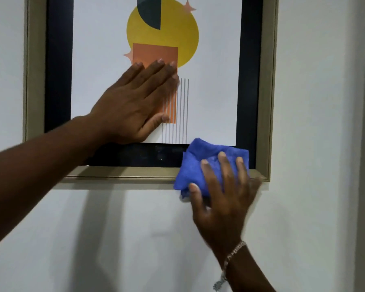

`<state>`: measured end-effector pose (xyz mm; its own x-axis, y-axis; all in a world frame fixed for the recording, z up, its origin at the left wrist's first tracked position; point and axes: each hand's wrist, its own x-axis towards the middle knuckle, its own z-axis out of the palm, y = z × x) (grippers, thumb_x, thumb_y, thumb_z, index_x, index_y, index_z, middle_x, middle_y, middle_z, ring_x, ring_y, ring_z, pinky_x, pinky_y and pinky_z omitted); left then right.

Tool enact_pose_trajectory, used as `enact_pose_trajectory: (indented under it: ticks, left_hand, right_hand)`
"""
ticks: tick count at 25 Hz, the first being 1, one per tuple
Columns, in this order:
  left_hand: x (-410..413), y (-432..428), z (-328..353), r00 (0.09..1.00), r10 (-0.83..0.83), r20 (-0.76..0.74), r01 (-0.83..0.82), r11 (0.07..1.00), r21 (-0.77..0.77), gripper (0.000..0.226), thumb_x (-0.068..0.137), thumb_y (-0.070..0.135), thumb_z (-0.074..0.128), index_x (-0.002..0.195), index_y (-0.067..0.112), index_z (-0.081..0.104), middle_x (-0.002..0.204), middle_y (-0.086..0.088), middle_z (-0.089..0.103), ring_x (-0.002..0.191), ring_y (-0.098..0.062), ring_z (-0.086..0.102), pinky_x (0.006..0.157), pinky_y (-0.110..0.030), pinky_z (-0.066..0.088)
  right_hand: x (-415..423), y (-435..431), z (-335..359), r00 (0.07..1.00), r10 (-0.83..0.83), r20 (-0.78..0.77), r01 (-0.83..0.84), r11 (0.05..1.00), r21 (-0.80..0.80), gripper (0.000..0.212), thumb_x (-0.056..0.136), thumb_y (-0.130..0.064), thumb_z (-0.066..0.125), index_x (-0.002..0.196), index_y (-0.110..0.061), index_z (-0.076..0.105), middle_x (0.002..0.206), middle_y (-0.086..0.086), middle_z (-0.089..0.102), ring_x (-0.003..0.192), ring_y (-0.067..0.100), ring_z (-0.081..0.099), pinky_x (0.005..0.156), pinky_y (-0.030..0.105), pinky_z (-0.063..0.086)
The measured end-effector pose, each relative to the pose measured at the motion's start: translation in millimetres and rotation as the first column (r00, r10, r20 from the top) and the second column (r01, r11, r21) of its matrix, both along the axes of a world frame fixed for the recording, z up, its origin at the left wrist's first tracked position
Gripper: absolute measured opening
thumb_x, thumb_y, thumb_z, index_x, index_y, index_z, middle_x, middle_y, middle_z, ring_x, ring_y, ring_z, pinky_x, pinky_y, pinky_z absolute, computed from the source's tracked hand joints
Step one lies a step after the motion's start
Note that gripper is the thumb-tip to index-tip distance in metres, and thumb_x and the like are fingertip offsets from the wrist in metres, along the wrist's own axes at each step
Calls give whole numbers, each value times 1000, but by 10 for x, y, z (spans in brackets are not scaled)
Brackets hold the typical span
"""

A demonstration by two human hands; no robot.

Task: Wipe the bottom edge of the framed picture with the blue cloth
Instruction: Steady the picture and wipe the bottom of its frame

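Observation:
A framed picture with a beige outer frame, black inner border and an abstract print hangs on a white wall. Its bottom edge runs across the middle of the view. My right hand presses a folded blue cloth flat against the right part of that bottom edge, fingers spread over the cloth. The cloth covers the beige rail and some of the black border. My left hand lies flat and open on the glass over the print, fingers together and pointing up to the right.
White wall lies below and on both sides of the frame. A bracelet sits on my right wrist. The frame's lower right corner is just right of the cloth.

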<state>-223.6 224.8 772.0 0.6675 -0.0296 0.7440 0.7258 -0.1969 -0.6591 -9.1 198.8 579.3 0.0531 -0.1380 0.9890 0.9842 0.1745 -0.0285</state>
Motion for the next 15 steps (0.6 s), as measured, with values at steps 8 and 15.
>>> enact_pose_trajectory:
  ticks: [8,15]
  left_hand:
    - [-123,57,52,998,26,-50,-24,999,40,80,96,61,18,155,8,6,166,-14,8,154,-29,5,125,-49,10]
    - [-283,67,31,999,22,-46,-19,998,57,79,96,59,16,155,7,7,165,-15,8,154,-28,5,125,-49,9]
  right_hand:
    - [-188,109,13,996,68,54,-74,992,107,37,94,-45,58,118,-20,70,138,7,60,139,31,44,115,70,13]
    - [-463,102,138,994,113,4,-112,982,152,35,95,-39,58,115,-13,71,133,9,63,136,28,49,125,52,10]
